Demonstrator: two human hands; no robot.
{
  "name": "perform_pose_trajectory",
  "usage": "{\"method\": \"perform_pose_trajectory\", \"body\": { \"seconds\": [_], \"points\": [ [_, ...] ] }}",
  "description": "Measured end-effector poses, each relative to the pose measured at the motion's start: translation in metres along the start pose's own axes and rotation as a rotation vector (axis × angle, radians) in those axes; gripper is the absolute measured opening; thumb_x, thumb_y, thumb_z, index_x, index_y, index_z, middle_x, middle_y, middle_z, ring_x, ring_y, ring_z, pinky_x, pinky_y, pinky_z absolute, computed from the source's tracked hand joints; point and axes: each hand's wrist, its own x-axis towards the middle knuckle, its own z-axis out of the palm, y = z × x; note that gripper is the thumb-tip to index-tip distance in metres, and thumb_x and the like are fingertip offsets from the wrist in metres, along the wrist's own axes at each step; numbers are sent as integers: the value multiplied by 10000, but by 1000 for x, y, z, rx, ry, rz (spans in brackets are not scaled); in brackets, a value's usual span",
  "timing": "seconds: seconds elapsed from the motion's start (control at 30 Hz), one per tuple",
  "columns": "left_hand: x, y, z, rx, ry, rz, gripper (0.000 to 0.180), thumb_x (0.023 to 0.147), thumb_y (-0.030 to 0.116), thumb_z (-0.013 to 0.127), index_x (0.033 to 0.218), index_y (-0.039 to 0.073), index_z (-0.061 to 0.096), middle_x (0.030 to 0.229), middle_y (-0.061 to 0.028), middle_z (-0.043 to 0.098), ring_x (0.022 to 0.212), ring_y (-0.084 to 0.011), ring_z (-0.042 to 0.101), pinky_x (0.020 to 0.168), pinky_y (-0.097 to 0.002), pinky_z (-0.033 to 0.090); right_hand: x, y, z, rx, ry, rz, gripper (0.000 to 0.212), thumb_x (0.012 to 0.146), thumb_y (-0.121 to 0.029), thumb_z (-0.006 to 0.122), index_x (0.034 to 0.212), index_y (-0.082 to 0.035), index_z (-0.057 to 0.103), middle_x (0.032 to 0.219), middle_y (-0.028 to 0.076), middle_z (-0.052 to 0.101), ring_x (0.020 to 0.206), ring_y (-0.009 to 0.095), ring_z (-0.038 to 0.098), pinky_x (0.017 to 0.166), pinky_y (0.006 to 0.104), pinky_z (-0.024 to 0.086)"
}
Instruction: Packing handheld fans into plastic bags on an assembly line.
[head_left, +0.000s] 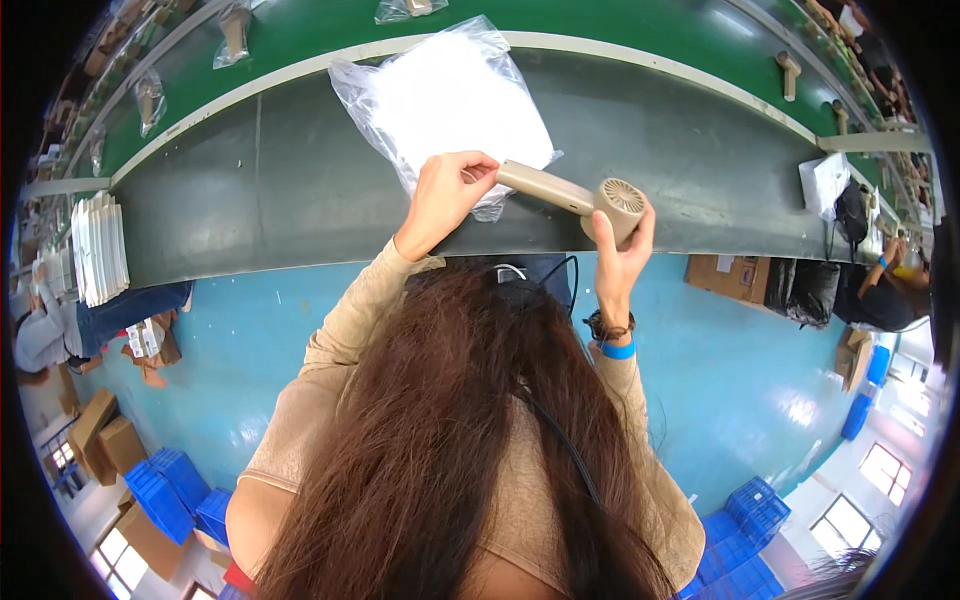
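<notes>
A beige handheld fan (546,187) is held over the near edge of the workbench, its round grille facing up and its handle pointing left. My right hand (624,262) grips the fan's head, thumb on the near side and fingers around the far side. At the other end of the fan, my left hand (446,198) pinches the tip of the handle, thumb and fingers closed. Just beyond my left hand lies a clear plastic bag (462,98) with a thick white stack inside; my wrist overlaps its near corner.
A green conveyor belt (620,38) runs behind the dark bench (300,170), carrying bagged fans (234,35) and a bare fan (789,76). White folded sheets (98,248) stand at the left end. A white bag (824,183) lies at the right, near a cardboard box (726,276). Other people sit at both sides.
</notes>
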Motion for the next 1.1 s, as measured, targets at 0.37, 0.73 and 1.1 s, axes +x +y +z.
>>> {"method": "perform_pose_trajectory", "body": {
  "seconds": [0.37,0.73,1.1],
  "points": [
    [-7,4,5,-30,91,57,172,851,124,675,939,-23,687,808,-109,695,693,-143,644,671,-269,510,-1,-2,0,-386,-51,-218,538,793,-120,748,1242,5,480,1161,100,551,1050,181,537,915,306,433],
    [-13,16,17,-421,-97,52,124,926,105,601,988,2,627,880,-8,628,814,-107,575,764,-271,464,5,-7,55,-421,-5,-509,637,660,-95,844,1201,-8,519,1045,138,535,958,273,554,837,353,466],
    [-11,73,-18,-282,75,267,99,925,78,573,953,-13,600,870,-21,600,802,-102,550,748,-253,460,23,-41,66,-710,-271,-787,666,563,-154,863,1173,-100,601,1025,105,561,890,288,567,737,393,482]
  ]
}}
